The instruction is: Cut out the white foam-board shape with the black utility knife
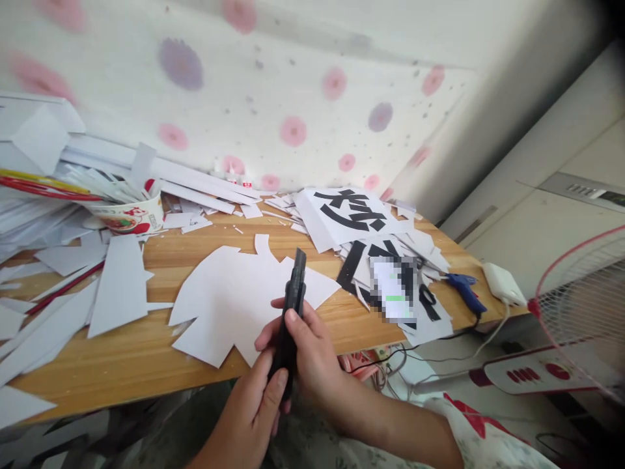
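Both hands meet at the near edge of the wooden table (146, 355), gripping one black utility knife (291, 306) that stands nearly upright, its top end tilted slightly away over the paper. The left hand (254, 407) comes up from below, fingers curled around the lower end of the handle with the thumb lying along its front. The right hand (310, 355) reaches in from the right, forearm angled across the lower right of the view; its fingers wrap the middle of the handle from behind and the thumb presses on the front face. Neither hand is loose; both are closed on the knife.

Just behind the knife lies a large white paper cutout (229, 299) with an irregular outline, flat on the table. To its left lie more white paper offcuts (120, 286). To the right, a blue glue gun (466, 290) and a white power adapter (502, 283) rest near the table's right end. Farther back sits a sheet with bold black characters (354, 212), and at the far left a printed paper cup (129, 215) holds paper strips.
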The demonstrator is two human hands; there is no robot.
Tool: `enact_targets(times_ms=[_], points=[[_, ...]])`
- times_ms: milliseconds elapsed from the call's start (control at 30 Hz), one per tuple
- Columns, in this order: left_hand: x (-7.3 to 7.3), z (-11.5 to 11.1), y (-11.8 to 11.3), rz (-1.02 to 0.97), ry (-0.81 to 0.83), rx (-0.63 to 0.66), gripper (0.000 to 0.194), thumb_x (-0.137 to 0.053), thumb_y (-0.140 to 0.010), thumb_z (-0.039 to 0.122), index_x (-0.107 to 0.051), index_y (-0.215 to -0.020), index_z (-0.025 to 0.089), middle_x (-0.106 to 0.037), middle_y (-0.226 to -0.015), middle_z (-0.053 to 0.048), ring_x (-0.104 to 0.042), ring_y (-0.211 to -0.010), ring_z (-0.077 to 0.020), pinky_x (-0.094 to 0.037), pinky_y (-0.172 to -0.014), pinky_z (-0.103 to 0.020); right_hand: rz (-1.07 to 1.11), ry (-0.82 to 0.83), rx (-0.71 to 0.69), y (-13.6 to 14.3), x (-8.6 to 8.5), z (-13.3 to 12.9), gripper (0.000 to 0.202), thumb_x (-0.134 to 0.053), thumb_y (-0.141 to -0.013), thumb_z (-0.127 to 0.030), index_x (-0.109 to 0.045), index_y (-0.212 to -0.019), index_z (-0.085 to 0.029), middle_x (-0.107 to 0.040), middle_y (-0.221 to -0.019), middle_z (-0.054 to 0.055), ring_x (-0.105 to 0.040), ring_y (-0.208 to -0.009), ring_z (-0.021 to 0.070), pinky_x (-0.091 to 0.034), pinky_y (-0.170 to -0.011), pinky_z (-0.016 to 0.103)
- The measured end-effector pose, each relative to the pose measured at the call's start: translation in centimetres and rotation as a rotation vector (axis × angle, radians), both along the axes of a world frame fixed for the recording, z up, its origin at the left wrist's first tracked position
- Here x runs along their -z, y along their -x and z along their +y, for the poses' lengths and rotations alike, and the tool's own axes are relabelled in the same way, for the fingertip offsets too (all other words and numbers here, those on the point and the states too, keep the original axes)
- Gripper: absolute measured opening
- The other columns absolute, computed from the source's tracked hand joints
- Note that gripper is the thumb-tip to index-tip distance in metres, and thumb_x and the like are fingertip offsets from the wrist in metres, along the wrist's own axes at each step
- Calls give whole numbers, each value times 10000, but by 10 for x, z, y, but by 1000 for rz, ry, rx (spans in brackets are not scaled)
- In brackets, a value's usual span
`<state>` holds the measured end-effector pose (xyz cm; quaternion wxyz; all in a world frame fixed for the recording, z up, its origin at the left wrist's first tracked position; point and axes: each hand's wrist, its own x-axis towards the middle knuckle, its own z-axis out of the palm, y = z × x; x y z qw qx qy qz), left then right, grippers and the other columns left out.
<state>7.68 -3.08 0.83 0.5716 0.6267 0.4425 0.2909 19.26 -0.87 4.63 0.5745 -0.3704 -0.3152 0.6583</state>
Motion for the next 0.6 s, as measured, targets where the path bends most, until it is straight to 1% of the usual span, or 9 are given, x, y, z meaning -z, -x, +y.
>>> enact_targets(times_ms=[100, 200, 267, 333, 367, 400, 467, 533, 600], points=[[5, -6, -3, -41, 87, -28, 732, -358, -880, 685, -356, -1405, 175, -593, -598, 15, -532, -484, -177, -433, -441, -272, -41, -1, -59, -3, 6, -10, 437, -552, -864, -578, -439, -1121, -243, -670, -743, -26, -477, -363, 86, -356, -303, 178], [8, -9, -8, -79, 121, -46, 735, -393, -858, 709, -376, -1385, 197, -618, -662, 2, -579, -568, -186, -485, -518, -283, -41, -76, -27, -1, 15, -14, 450, -563, -867, -570, -433, -1149, -244, -662, -758, -25, -465, -401, 76, -352, -346, 171], [7, -9, -9, -63, 143, -30, 727, -413, -839, 725, -400, -1347, 206, -604, -657, 11, -560, -550, -178, -470, -499, -274, -45, -133, -29, -4, 21, -14, 472, -571, -867, -563, -432, -1191, -250, -664, -783, -16, -511, -472, 91, -399, -415, 190], [3, -8, -8, -32, 168, -24, 674, -419, -831, 733, -446, -1260, 214, -552, -591, 39, -491, -472, -153, -403, -435, -249, -123, -229, -27, -18, 26, -14, 481, -571, -873, -542, -448, -1239, -256, -681, -887, 19, -609, -639, 132, -498, -566, 253], [2, -7, -6, -19, 177, -25, 625, -417, -832, 732, -479, -1184, 220, -532, -571, 48, -459, -446, -139, -377, -424, -239, -216, -293, 5, -31, 28, -13, 467, -563, -883, -521, -466, -1256, -257, -685, -955, 40, -645, -759, 161, -528, -678, 302], [0, -6, -4, -12, 181, -26, 577, -417, -833, 731, -503, -1094, 224, -522, -563, 51, -436, -431, -126, -361, -422, -231, -355, -380, 93, -48, 29, -13, 437, -540, -899, -503, -499, -1256, -255, -675, -1044, 63, -653, -889, 190, -530, -794, 358], [-1, -4, 2, -5, 181, -35, 523, -414, -832, 735, -510, -933, 231, -528, -570, 46, -430, -432, -114, -359, -434, -223, -778, -500, 324, -92, 29, -15, 306, -498, -941, -405, -567, -1200, -257, -667, -1117, 85, -626, -1041, 227, -487, -924, 425], [2, -3, 6, -1, 179, -48, 517, -405, -831, 742, -496, -847, 233, -532, -574, 42, -434, -438, -108, -359, -442, -217, -1192, -535, 499, -142, 28, -21, 228, -482, -944, -322, -622, -1105, -242, -674, -1073, 98, -622, -1028, 250, -478, -931, 461], [6, -3, 7, 0, 181, -39, 527, -396, -827, 751, -489, -820, 233, -525, -566, 44, -431, -436, -105, -355, -442, -213, -1465, -496, 567, -185, 26, -29, 230, -468, -943, -283, -629, -1098, -227, -672, -1079, 114, -621, -1049, 262, -494, -921, 467]])
